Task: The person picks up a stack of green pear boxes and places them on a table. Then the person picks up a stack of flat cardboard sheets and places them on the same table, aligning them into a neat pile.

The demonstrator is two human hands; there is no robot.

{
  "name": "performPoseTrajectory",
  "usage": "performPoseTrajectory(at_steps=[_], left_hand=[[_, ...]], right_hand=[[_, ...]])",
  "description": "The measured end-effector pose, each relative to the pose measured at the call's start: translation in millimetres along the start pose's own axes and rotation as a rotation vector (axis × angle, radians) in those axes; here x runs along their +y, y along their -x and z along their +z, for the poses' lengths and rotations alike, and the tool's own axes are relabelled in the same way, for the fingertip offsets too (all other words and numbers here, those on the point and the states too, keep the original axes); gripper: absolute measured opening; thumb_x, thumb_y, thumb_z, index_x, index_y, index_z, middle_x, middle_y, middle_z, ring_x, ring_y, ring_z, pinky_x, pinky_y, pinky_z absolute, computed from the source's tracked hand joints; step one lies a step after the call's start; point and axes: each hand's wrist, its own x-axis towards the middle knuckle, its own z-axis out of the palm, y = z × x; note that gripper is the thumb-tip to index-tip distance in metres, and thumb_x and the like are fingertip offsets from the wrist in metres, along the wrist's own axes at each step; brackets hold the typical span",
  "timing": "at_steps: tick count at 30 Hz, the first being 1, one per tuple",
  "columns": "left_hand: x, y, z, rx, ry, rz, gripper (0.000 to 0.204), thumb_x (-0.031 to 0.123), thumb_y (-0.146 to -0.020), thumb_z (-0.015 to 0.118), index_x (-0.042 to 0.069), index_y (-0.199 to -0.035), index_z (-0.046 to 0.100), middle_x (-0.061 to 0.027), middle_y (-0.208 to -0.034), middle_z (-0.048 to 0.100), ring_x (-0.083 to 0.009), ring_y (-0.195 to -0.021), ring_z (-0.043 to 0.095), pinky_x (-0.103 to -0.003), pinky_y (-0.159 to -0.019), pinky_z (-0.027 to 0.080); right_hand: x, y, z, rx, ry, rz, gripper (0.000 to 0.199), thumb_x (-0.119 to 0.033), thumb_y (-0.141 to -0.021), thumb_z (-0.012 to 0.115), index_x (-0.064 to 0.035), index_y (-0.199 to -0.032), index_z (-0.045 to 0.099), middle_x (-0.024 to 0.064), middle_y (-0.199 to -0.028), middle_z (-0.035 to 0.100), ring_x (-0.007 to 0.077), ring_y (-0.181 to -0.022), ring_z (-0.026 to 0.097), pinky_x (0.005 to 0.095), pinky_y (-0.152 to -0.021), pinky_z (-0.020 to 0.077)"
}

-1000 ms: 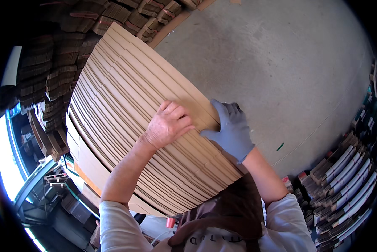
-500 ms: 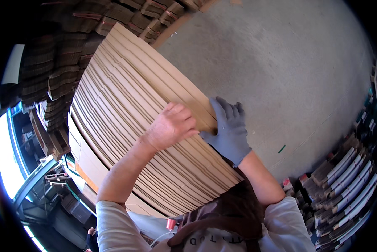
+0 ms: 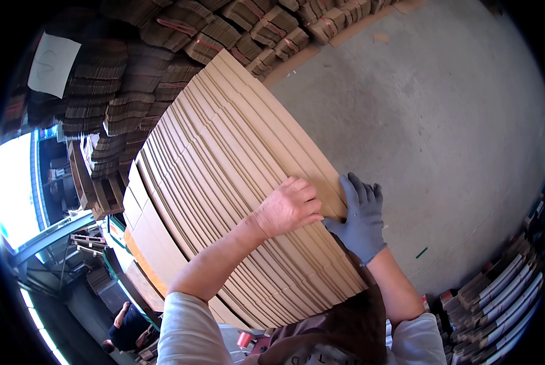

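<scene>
**Both hands on a stack of flat cardboard**

A tall stack (image 3: pixel 224 182) of flattened brown cardboard sheets stands on edge in front of the person, filling the middle of the view. The bare left hand (image 3: pixel 289 207) lies on top of the sheets, fingers curled over their edges near the right end. The gloved right hand (image 3: pixel 361 220) presses flat, fingers spread, against the stack's outer sheet, just beside the left hand. Bundles (image 3: pixel 163 36) of folded cardboard are piled behind, and grey concrete floor (image 3: pixel 442 121) lies to the right
</scene>
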Motion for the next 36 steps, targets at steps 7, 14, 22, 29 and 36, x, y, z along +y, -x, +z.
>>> performPoseTrajectory(at_steps=[7, 14, 22, 29, 36], left_hand=[[0.0, 2.6, 1.3, 0.024, 0.027, -0.003, 0.022, 0.028, -0.082, 0.079, 0.014, -0.081, 0.063, -0.0020, -0.086, 0.053, -0.0230, -0.091, 0.054, -0.037, -0.084, 0.045], [-0.2, 5.8, 2.5, 0.027, 0.042, -0.010, 0.021, 0.028, -0.082, 0.079, 0.014, -0.080, 0.064, -0.0019, -0.085, 0.053, -0.0228, -0.090, 0.054, -0.037, -0.084, 0.045], [-0.7, 8.5, 4.7, 0.040, 0.052, -0.007, 0.021, 0.028, -0.083, 0.079, 0.014, -0.080, 0.064, -0.0013, -0.084, 0.054, -0.0227, -0.087, 0.054, -0.037, -0.084, 0.045], [-1.4, 12.6, 5.3, 0.036, 0.047, -0.010, 0.021, 0.029, -0.083, 0.078, 0.013, -0.081, 0.064, -0.0013, -0.084, 0.054, -0.0227, -0.088, 0.054, -0.037, -0.083, 0.045], [-1.7, 15.2, 4.7, 0.044, 0.030, -0.005, 0.022, 0.030, -0.083, 0.078, 0.014, -0.081, 0.064, -0.0014, -0.084, 0.054, -0.0224, -0.087, 0.054, -0.036, -0.081, 0.044]], right_hand=[[2.7, -0.6, 0.5, 0.008, 0.005, -0.015, 0.097, -0.049, -0.073, 0.083, -0.0091, -0.150, 0.040, 0.0226, -0.147, 0.048, 0.0400, -0.130, 0.049, 0.0652, -0.110, 0.0269], [1.7, -1.8, -0.3, -0.019, -0.012, 0.002, 0.097, -0.049, -0.072, 0.084, -0.0093, -0.150, 0.040, 0.0229, -0.148, 0.047, 0.0403, -0.132, 0.047, 0.0641, -0.111, 0.0266], [2.2, -1.2, -1.1, -0.019, -0.012, 0.007, 0.098, -0.049, -0.071, 0.085, -0.0100, -0.150, 0.041, 0.0229, -0.148, 0.047, 0.0399, -0.132, 0.047, 0.0633, -0.111, 0.0259], [3.1, -1.8, -1.8, -0.002, -0.019, -0.005, 0.098, -0.048, -0.071, 0.085, -0.0110, -0.150, 0.040, 0.0221, -0.148, 0.048, 0.0393, -0.133, 0.047, 0.0612, -0.111, 0.0269], [2.6, -2.7, -2.0, -0.008, -0.024, 0.013, 0.098, -0.045, -0.070, 0.086, -0.0116, -0.150, 0.040, 0.0213, -0.147, 0.048, 0.0373, -0.134, 0.047, 0.0603, -0.111, 0.0273]])
